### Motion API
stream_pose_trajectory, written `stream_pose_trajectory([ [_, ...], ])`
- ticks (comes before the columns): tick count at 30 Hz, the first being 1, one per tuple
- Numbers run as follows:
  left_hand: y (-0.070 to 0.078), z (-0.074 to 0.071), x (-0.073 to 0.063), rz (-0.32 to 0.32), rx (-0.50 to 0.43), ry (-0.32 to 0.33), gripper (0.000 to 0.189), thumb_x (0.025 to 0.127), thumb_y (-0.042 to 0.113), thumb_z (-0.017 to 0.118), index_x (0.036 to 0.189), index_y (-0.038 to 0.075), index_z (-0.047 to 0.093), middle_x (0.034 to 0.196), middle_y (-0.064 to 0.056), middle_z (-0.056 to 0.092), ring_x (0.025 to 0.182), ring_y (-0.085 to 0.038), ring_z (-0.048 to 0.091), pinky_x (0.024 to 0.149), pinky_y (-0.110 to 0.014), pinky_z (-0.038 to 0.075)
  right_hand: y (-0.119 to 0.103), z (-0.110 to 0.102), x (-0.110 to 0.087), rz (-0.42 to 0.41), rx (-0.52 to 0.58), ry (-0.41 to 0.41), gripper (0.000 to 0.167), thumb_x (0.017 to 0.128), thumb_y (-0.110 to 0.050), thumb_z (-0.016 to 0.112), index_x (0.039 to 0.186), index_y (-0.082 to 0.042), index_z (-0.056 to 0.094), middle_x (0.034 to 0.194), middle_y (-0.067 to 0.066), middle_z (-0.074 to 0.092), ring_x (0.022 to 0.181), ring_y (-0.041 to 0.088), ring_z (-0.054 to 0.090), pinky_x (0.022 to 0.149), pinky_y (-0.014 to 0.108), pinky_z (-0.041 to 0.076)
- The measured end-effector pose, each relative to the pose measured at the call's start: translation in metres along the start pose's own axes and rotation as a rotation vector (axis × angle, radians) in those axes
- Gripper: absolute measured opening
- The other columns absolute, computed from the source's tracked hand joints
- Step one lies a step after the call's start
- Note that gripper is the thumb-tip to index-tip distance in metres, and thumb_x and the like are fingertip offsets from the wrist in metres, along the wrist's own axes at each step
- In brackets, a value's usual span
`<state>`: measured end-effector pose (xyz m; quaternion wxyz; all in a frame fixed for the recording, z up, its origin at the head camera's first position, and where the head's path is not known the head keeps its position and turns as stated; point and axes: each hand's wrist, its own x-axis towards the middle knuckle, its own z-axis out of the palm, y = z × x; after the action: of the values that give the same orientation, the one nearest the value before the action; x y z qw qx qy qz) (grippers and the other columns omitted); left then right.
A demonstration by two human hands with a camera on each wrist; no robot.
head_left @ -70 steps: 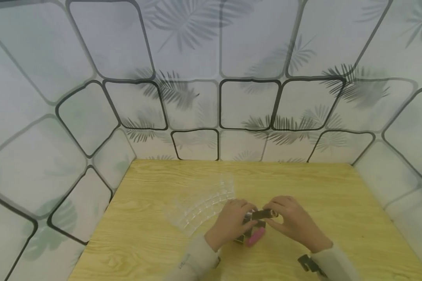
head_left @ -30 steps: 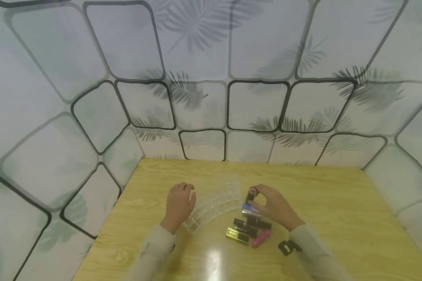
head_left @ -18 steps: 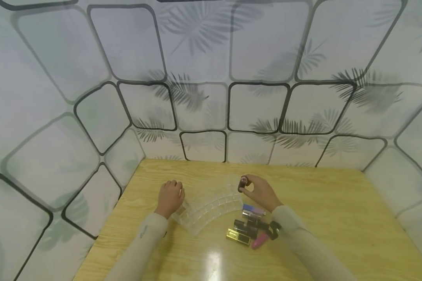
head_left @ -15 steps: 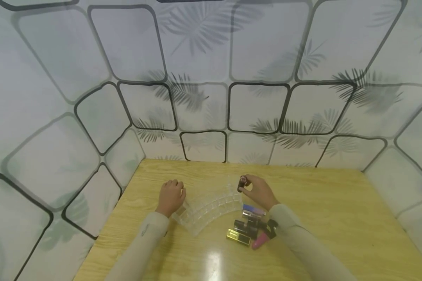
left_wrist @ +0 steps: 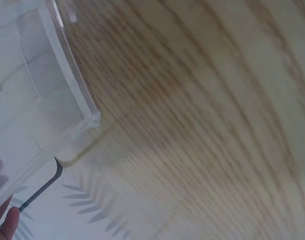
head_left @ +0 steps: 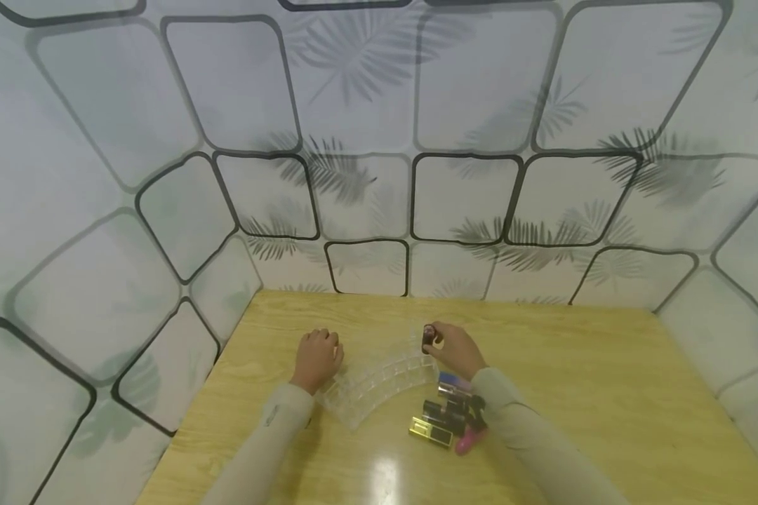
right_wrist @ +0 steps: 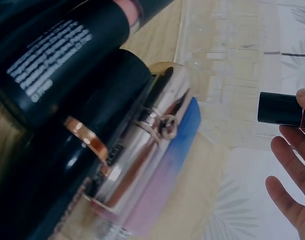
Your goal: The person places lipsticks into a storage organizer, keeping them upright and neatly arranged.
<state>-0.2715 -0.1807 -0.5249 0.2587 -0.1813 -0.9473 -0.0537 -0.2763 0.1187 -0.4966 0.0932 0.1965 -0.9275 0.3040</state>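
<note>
A clear plastic tiered organizer (head_left: 388, 382) with small compartments curves across the middle of the table. At its left end is my left hand (head_left: 318, 359); in the left wrist view its fingers (left_wrist: 10, 225) grip the see-through wall, some showing through the plastic. My right hand (head_left: 457, 349) pinches a dark lipstick tube (head_left: 427, 338) between thumb and fingertips, upright over the organizer's far right end. The right wrist view shows that black lipstick tube (right_wrist: 280, 110) against the clear compartments, the other fingers spread beside it.
Near my right wrist lies a pile of lipsticks: a gold and black one (head_left: 431, 432), a pink one (head_left: 469, 441), black ones (head_left: 443, 415), a silver one (right_wrist: 142, 145) and a blue-to-pink one (right_wrist: 175, 165). Patterned walls (head_left: 366, 196) enclose the wooden table's back and sides.
Both hands were together at the dark lipstick. My left hand has let go and moved left to the organizer. My right hand has carried the lipstick away from me, over the organizer's right end.
</note>
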Motion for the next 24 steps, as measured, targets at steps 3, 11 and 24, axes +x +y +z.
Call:
stream_pose_trajectory([
  [3, 0.0016, 0.0009, -0.0004, -0.008, -0.01, -0.009, 0.011, 0.083, 0.017, 0.065, 0.08, 0.007, 0.066, 0.077, -0.007, 0.065, 0.071, -0.023, 0.061, 0.071, -0.042, 0.052, 0.0015, 0.0024, -0.0006, 0.028, -0.023, -0.029, 0.022, 0.076, -0.018, 0.076, 0.092, -0.01, 0.064, 0.08, 0.004, 0.066, 0.072, 0.016, 0.06, 0.064, 0.031, 0.05],
  [11, 0.002, 0.0019, -0.0009, -0.019, -0.011, -0.009, 0.012, 0.081, 0.019, 0.066, 0.075, 0.009, 0.064, 0.075, -0.007, 0.063, 0.071, -0.024, 0.06, 0.073, -0.042, 0.052, 0.0053, 0.0079, -0.0019, 0.022, -0.051, -0.024, 0.023, 0.075, -0.018, 0.076, 0.091, -0.008, 0.063, 0.078, 0.006, 0.065, 0.07, 0.016, 0.059, 0.064, 0.033, 0.05],
  [24, 0.0032, -0.0008, -0.0028, -0.032, 0.006, -0.009, 0.016, 0.08, 0.023, 0.065, 0.075, 0.008, 0.064, 0.073, -0.008, 0.063, 0.068, -0.024, 0.059, 0.069, -0.042, 0.05, 0.0053, 0.0095, -0.0041, 0.069, -0.031, -0.057, 0.02, 0.077, -0.018, 0.074, 0.091, -0.009, 0.063, 0.08, 0.003, 0.064, 0.074, 0.016, 0.059, 0.069, 0.034, 0.051],
])
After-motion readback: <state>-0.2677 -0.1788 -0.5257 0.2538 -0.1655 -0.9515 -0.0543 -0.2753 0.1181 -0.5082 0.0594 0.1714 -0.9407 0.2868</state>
